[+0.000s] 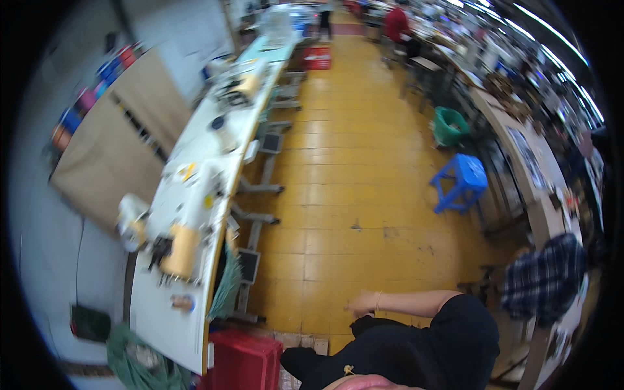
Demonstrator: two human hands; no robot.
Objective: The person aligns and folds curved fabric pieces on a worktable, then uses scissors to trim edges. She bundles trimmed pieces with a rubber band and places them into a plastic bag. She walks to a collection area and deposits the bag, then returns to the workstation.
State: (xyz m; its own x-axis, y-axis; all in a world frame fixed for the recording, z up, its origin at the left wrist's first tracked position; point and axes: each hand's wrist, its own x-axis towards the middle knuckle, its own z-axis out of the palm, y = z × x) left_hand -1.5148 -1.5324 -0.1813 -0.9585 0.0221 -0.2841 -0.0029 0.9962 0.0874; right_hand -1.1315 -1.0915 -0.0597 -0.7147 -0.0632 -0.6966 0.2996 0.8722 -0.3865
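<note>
My right hand point(361, 303) hangs in front of my body over the yellow floor, with the bare forearm bent across from a black sleeve. A thin bracelet circles the wrist. The fingers are small and smeared, and I make out nothing held in them. My left hand is out of sight; only a dark part of my clothing shows on that side. Nearest on the left are a red plastic crate point(242, 359) and the end of a long white worktable point(166, 328) carrying sewing machines point(184, 250).
Yellow tiled floor point(351, 195) runs ahead as an aisle. On the right stand a blue stool point(463, 183), a green bin point(450, 127) and a long bench point(543, 218). A plaid shirt point(545, 279) drapes near it. Green cloth point(227, 283) hangs by the left table. A person in red point(396, 25) sits far off.
</note>
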